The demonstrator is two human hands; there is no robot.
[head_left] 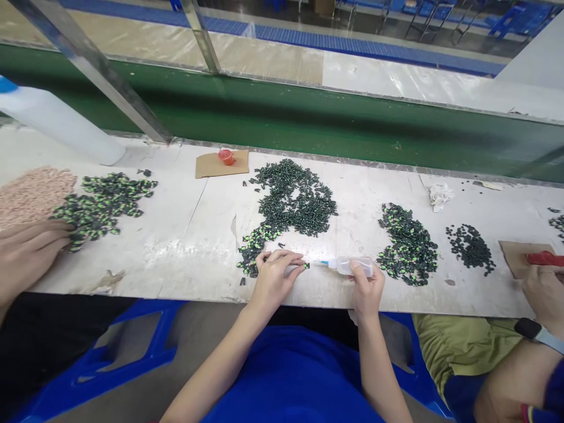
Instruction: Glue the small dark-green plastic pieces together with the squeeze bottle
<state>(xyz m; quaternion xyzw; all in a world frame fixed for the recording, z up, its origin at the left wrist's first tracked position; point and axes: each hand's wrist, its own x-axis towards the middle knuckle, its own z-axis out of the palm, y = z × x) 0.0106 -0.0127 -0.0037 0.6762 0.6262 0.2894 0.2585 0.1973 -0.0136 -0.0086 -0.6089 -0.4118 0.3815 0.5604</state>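
Left hand (pixel 277 270): thumb and fingers pinching one small black-and-green piece (pixel 307 266) at their tips. Right hand (pixel 369 288): grasping one translucent plastic squeeze bottle (pixel 359 267), slim blue nozzle (pixel 324 262) directed at the piece. Beyond the left hand, one heap of slender dark pieces (pixel 308 214); right of the bottle, one green-flecked heap (pixel 408 247). Individual pieces uncountable.
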